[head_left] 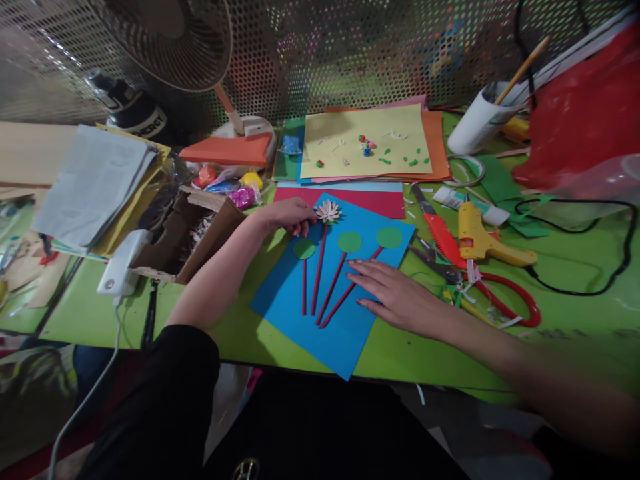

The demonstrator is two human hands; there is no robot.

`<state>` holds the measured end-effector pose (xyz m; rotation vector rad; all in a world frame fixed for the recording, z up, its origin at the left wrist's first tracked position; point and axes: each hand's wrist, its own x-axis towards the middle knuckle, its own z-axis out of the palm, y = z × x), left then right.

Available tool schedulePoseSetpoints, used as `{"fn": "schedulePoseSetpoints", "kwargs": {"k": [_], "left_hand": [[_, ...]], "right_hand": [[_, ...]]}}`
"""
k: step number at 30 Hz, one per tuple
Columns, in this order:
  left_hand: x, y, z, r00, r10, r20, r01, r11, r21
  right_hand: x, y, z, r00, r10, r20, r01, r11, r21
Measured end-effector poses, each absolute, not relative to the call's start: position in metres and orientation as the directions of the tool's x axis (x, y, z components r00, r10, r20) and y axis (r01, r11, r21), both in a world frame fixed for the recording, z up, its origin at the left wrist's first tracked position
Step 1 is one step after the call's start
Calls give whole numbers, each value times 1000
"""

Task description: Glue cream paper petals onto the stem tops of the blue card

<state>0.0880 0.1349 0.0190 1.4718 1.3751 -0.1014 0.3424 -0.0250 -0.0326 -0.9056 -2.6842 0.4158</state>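
Observation:
A blue sheet of paper [335, 353] lies at an angle on the green table in front of me. Thin dark red strips [331, 290] fan out across it, and green paper circles [349, 242] sit at the tops of several of them. At the top of one strip is a pale flower with pointed petals [329, 211]. My left hand [293, 217] is at the flower's left edge, fingers curled with the fingertips touching a petal. My right hand [383, 287] rests flat on the right side of the sheet, fingers stretched over the rightmost strip.
On the right lie a yellow glue gun [483, 237], red-handled scissors [520, 300] and a red cutter [440, 223]. Behind is a cream sheet [350, 160] with small clay bits. Leftward stand a cardboard box [215, 243], a power strip [123, 270] and a fan [175, 33].

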Motion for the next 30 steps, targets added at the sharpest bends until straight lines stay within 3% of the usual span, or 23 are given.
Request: {"fn": "schedulePoseSetpoints", "kwargs": {"k": [11, 30], "left_hand": [[88, 133, 18, 297, 675, -675, 727, 299, 619], [88, 133, 15, 328, 702, -633, 737, 229, 635]], "right_hand": [[343, -25, -34, -761, 625, 173, 541, 759, -362], [343, -25, -34, -769, 615, 176, 539, 771, -339]]}}
